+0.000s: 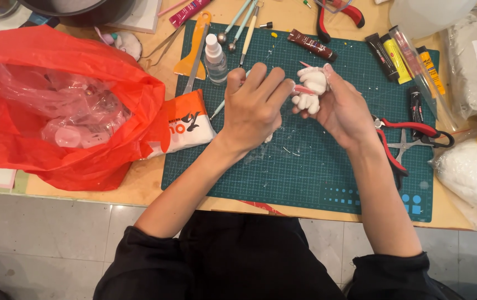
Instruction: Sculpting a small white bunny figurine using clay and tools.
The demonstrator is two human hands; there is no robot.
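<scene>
My right hand (343,108) holds a small white clay figure (311,89) above the green cutting mat (305,172). My left hand (254,105) grips a thin pink-tipped sculpting tool (304,89) and its tip touches the figure's side. The tool's light blue handle end (217,109) sticks out below my left hand. Both hands hover over the middle of the mat, close together.
A red plastic bag (66,105) with clear packets lies at left. A small spray bottle (215,58), an orange scraper (196,47) and modelling tools (244,25) sit at the mat's top. Paint tubes (396,55), red pliers (410,130), scissors (408,145) and white clay bags (474,178) lie right.
</scene>
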